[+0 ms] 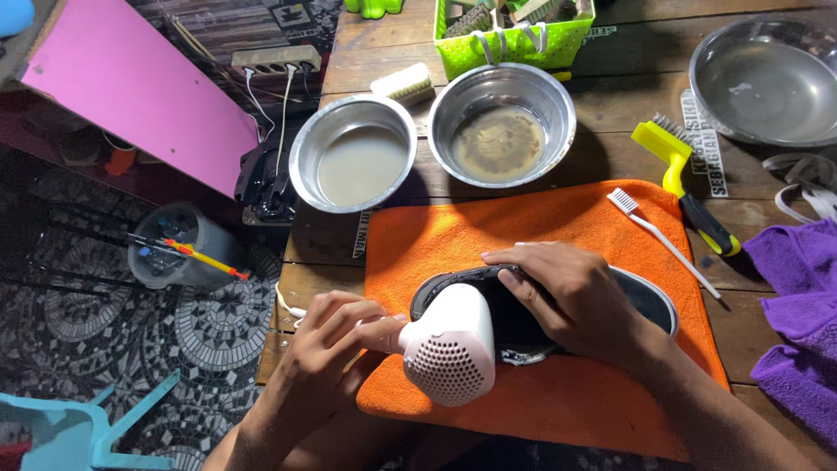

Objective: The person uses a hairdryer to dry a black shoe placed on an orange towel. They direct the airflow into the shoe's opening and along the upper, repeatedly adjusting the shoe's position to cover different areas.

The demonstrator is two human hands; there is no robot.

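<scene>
From my head camera, my left hand (pixel 336 336) is wrapped around the white hair dryer (pixel 449 349), and my right hand (pixel 571 301) presses the dark shoe (pixel 645 301) onto the orange cloth (pixel 523 222). I'd keep the nozzle just beside the shoe opening, sweeping steadily.

On the wooden worktop (pixel 610 105) we see two round metal bowls of murky water (pixel 353 164) (pixel 501 135), a lime-green plastic basket (pixel 514 35), a white toothbrush (pixel 663 237) and purple cloths (pixel 802 305).
</scene>
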